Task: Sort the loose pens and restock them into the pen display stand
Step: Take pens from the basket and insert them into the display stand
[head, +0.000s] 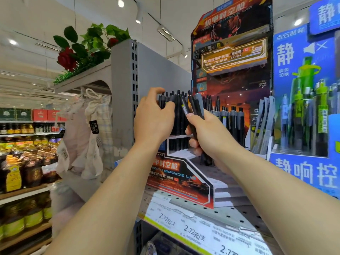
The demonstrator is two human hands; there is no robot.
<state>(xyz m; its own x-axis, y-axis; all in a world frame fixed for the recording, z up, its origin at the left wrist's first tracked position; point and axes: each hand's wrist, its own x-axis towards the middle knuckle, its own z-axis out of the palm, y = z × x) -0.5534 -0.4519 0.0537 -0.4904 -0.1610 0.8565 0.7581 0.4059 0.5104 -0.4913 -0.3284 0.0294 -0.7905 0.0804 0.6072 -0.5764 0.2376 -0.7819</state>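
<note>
A grey shop shelf unit fills the middle of the view, its perforated shelf running toward five o'clock with price tags along the front edge. On that shelf, at the centre and up to one o'clock, stands the red-and-black cardboard pen display stand. At three o'clock, just beside it, is a blue display of green pens. Bottles of cooking oil fill shelves at eight o'clock, cloth bags hang at nine, and artificial roses sit at eleven. The left hand has its fingers curled round the upright black pens in the stand's left compartment. The right hand grips a bundle of loose black pens, tilted, tops touching the racked ones.
</note>
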